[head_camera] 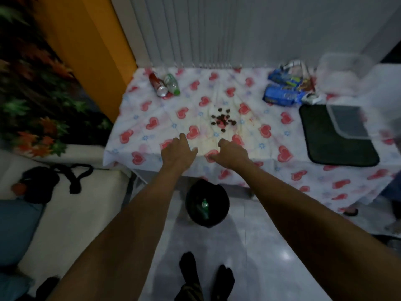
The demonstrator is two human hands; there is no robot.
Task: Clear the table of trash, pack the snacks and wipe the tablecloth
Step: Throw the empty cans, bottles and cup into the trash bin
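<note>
I see the surface under a heart-print tablecloth (152,123). A black mat (332,144) lies at right, blue snack packets (282,95) behind it, a can (157,84) and bottle (172,83) far left, dark crumbs (222,120) in the middle. My left hand (179,152) and right hand (232,153) hover empty near the front edge, fingers loosely spread, grasping nothing.

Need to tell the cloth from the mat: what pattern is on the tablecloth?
The tablecloth is white with red-pink hearts and small blue flowers, seen in the head view.

Heart-print tablecloth (152,109): can (158,84), bottle (171,84), dark crumbs (223,121) probably, snack packets (284,90), black mat (334,140).
</note>
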